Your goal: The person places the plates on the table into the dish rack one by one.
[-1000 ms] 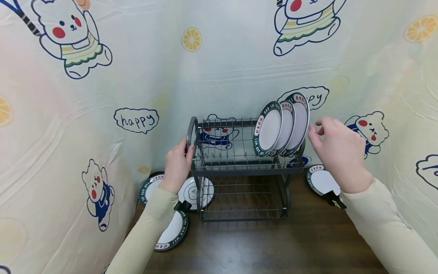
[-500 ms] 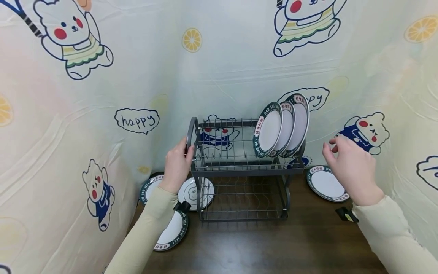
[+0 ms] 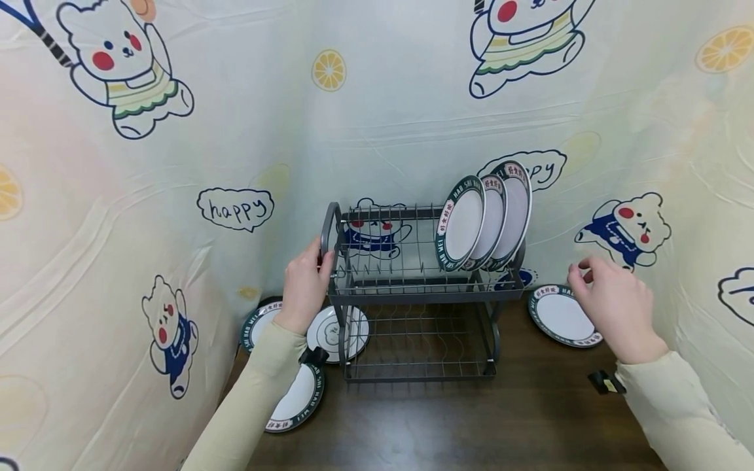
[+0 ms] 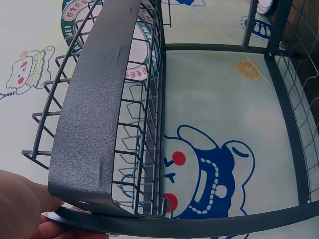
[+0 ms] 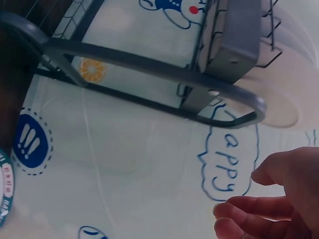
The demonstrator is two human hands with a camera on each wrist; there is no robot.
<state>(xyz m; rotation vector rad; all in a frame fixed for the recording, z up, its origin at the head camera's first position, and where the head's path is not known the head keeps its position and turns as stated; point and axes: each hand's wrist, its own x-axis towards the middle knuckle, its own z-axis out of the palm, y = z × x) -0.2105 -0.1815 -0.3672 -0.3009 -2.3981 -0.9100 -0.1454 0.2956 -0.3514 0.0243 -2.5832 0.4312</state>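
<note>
Left grip (image 3: 305, 288) holding rack (image 3: 424, 297), right grip (image 3: 615, 307) raised, fingers (image 5: 269, 207) seemingly half-curled

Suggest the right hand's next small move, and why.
Probably lower the right hand to the plate lying right of the rack. That hand holds nothing and is close to this plate; the left hand grips the rack's side, and the upper tier has bare slots left of three standing plates.
</note>
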